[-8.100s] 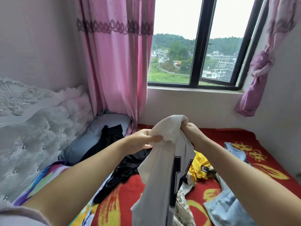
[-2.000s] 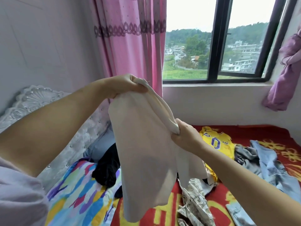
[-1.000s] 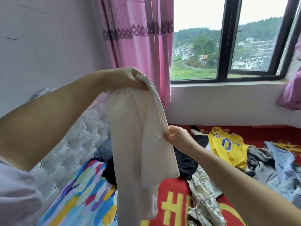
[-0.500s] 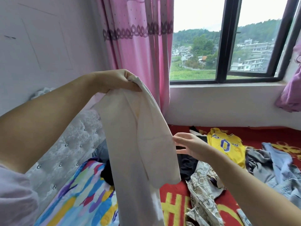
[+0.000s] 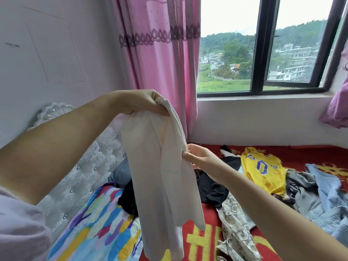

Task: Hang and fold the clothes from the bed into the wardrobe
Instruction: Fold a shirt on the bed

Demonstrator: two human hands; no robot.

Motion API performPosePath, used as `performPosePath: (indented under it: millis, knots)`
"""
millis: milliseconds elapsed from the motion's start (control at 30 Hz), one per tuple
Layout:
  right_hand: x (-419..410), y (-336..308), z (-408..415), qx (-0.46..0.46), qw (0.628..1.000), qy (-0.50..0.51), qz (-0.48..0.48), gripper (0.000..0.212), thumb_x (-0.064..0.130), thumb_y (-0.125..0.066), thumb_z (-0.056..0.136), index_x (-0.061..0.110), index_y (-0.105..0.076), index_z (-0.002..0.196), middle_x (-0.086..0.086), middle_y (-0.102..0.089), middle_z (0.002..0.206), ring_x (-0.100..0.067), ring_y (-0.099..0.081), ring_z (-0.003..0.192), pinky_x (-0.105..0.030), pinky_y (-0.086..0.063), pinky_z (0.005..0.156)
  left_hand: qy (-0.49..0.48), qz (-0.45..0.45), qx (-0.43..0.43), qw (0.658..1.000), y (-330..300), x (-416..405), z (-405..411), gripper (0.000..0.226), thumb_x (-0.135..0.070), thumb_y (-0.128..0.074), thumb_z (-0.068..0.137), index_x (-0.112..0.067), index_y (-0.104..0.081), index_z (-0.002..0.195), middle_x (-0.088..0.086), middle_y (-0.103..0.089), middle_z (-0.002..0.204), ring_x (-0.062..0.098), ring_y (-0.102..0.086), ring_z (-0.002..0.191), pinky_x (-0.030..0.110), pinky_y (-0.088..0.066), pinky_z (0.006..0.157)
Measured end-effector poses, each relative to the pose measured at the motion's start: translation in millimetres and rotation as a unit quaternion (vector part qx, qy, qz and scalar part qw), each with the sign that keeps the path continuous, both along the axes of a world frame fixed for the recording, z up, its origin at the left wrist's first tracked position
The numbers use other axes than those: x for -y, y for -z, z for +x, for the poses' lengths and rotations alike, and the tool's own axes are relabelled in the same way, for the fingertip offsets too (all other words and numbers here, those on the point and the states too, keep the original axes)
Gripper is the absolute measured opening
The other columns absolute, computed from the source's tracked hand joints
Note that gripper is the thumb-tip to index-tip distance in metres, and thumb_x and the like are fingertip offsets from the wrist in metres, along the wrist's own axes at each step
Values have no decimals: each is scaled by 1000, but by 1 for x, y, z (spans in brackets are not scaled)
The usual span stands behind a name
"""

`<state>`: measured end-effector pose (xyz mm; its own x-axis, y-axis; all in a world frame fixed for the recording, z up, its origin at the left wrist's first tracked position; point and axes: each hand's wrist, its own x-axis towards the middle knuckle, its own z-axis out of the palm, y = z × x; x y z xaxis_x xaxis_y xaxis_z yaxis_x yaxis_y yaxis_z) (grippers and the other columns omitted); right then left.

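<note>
A cream-white garment point(image 5: 160, 176) hangs lengthwise in front of me above the bed. My left hand point(image 5: 143, 102) grips its bunched top edge, raised at chest height. My right hand point(image 5: 199, 159) pinches the garment's right edge about halfway down. On the red blanket point(image 5: 301, 153) lie more clothes: a yellow jersey with a purple 0 point(image 5: 261, 170), a black garment point(image 5: 212, 187), a patterned beige one point(image 5: 235, 228), a grey piece point(image 5: 305, 193) and light blue denim point(image 5: 327, 196). No wardrobe is in view.
A silver tufted headboard point(image 5: 90, 170) runs along the left wall, with a colourful quilt point(image 5: 94, 225) below it. Pink curtains point(image 5: 160, 59) hang beside a black-framed window point(image 5: 263, 53). A tied purple curtain point(image 5: 339, 102) hangs at the right edge.
My right hand, briefly off the cloth half a second ago, has moved left and taken hold of the garment's right edge. My left hand keeps its grip and has barely moved.
</note>
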<state>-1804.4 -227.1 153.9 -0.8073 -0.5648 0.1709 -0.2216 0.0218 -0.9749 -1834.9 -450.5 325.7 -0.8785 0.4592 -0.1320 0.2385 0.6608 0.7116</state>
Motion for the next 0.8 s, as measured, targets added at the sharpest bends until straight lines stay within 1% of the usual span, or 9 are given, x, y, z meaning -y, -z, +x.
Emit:
performPosePath:
  millis: [67, 167, 300, 367, 433, 533, 667, 733, 800]
  knots:
    - [-1, -5, 7, 19, 999, -24, -32, 45, 45, -56, 87, 21, -51, 126, -11, -63, 121, -14, -63, 103, -31, -53, 86, -6, -9, -6, 1000, 4, -2, -1, 34, -37, -76, 75, -12, -74, 98, 6, -74, 88, 19, -71, 80, 29, -56, 67]
    - [11, -11, 14, -13, 998, 11, -67, 39, 41, -63, 88, 40, -44, 123, 10, -68, 109, -8, -66, 102, -23, -55, 80, -2, -21, -16, 1000, 11, -12, -4, 14, -27, -70, 84, -16, -75, 92, 3, -74, 84, 16, -71, 76, 27, -55, 63]
    - [26, 3, 0, -94, 975, 181, 85, 14, 13, -58, 83, 10, -56, 97, -3, -61, 85, -18, -57, 77, -35, -49, 71, 8, -38, -33, 999, 10, -20, -3, 21, -33, -71, 78, -20, -76, 93, 3, -74, 92, 18, -71, 85, 30, -55, 70]
    - [20, 28, -13, -61, 974, 167, 141, 12, 11, -54, 84, 1, -54, 78, -6, -51, 72, -17, -47, 69, -30, -39, 64, 11, -26, -51, 998, 5, -10, -1, 21, -30, -69, 79, -20, -76, 95, 2, -73, 103, 16, -70, 94, 26, -55, 73]
    - [9, 57, -23, -13, 973, 140, 185, 20, 8, -52, 87, 8, -52, 66, -1, -48, 64, -14, -44, 64, -25, -33, 58, -6, -5, -62, 998, 2, 6, 1, 20, -27, -68, 80, -20, -76, 97, 1, -73, 103, 15, -70, 95, 24, -55, 73]
    - [-7, 87, -38, -18, 961, 177, 210, 26, 9, -48, 93, 16, -53, 69, 4, -50, 65, -12, -46, 64, -25, -31, 55, -26, 1, -43, 999, 8, 30, -1, 23, -29, -69, 80, -19, -75, 100, 4, -74, 99, 15, -70, 90, 25, -56, 71]
    - [-29, 86, -66, -130, 911, 315, 232, 31, 23, -44, 100, 18, -44, 70, 0, -52, 68, -23, -49, 68, -32, -25, 59, -89, -101, -79, 988, 41, 60, -21, 17, -36, -72, 75, -29, -76, 90, -3, -75, 92, 9, -70, 85, 27, -56, 74]
    - [-43, 79, -80, -183, 900, 312, 244, 29, 29, -44, 100, 14, -44, 75, -8, -55, 69, -30, -49, 68, -39, -32, 62, -124, -126, -113, 978, 62, 74, -34, 6, -32, -72, 80, -36, -76, 80, -12, -74, 85, -1, -66, 79, 19, -53, 74]
    - [-55, 68, -93, -254, 880, 278, 291, 28, 32, -49, 98, 13, -47, 78, -7, -54, 66, -31, -45, 63, -41, -39, 58, -139, -97, -138, 976, 83, 87, -51, 17, -24, -69, 87, -37, -76, 78, -17, -73, 81, -5, -62, 75, 9, -47, 69]
